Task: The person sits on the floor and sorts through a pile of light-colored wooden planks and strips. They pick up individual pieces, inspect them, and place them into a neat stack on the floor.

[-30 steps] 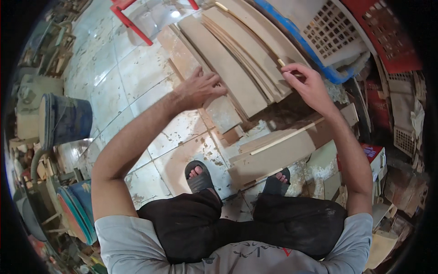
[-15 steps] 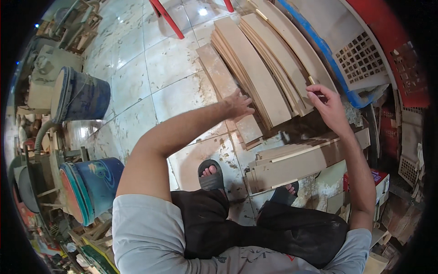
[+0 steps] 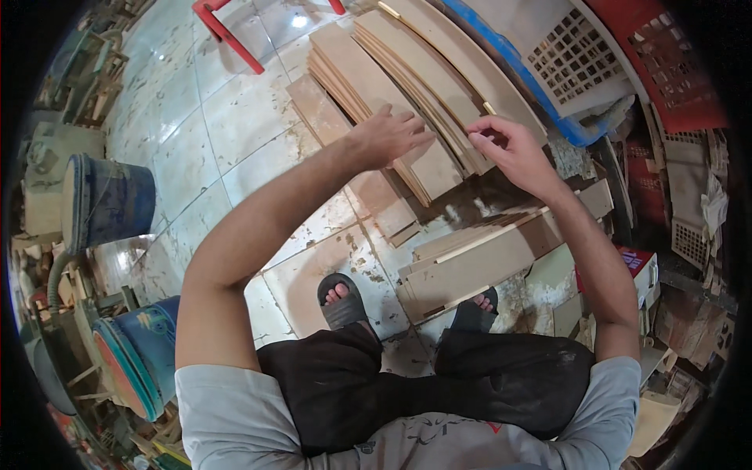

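My left hand (image 3: 389, 139) is over the left stack of thin wooden boards (image 3: 429, 160), fingers stretched out and spread with nothing in them. My right hand (image 3: 513, 153) is at the near end of the neighbouring stack of boards (image 3: 423, 82). Its thumb and forefinger are curved with a gap between them, and no held thing shows. Just beyond those fingertips ends a thin yellowish strip (image 3: 446, 66), lying lengthwise between the middle stack and a wide board (image 3: 489, 66) on the right.
Another pile of boards (image 3: 470, 270) lies crosswise before my sandalled feet. A blue-edged crate (image 3: 576, 63) stands right, a red stool leg (image 3: 235, 47) far off. Blue buckets (image 3: 117, 200) stand left on the tiled floor (image 3: 235, 149).
My left hand has moved from the lower board at the left up over the left stack. The scene has shifted left in the picture; my right hand stays by the strip's near end.
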A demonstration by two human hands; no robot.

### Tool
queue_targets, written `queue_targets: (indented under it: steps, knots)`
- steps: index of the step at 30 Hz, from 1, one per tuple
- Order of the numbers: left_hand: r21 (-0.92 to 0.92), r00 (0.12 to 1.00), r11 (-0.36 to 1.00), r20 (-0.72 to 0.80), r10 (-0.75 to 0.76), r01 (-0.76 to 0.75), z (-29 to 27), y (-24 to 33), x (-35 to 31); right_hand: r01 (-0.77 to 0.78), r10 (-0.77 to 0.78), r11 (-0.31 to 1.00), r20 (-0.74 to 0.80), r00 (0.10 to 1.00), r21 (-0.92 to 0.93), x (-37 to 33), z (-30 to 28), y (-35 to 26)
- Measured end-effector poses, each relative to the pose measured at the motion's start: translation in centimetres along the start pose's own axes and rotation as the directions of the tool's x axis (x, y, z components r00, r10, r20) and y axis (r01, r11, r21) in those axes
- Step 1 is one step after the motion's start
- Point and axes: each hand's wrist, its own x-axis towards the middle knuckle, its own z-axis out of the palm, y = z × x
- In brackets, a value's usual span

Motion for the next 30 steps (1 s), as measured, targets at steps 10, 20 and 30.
queue_targets:
  steps: [10,20,30]
  knots:
    - [-0.025,0.998,0.998,0.012,0.066,-0.066,-0.6,-1.4,2.0,-0.041,0.041,0.999,-0.038,0.998,-0.010,-1.5,-1.0,1.1]
    - [-0.073,0.993,0.997,0.106,0.046,-0.038,-0.2,-1.2,1.7,-0.015,0.015,1.000,-0.030,0.999,-0.013,-0.6,-0.7,0.9]
    - [-0.171,0.994,0.981,0.036,0.099,-0.091,-0.3,-1.6,1.4,-0.012,0.012,1.000,-0.053,0.999,-0.004,-0.7,-1.0,1.0]
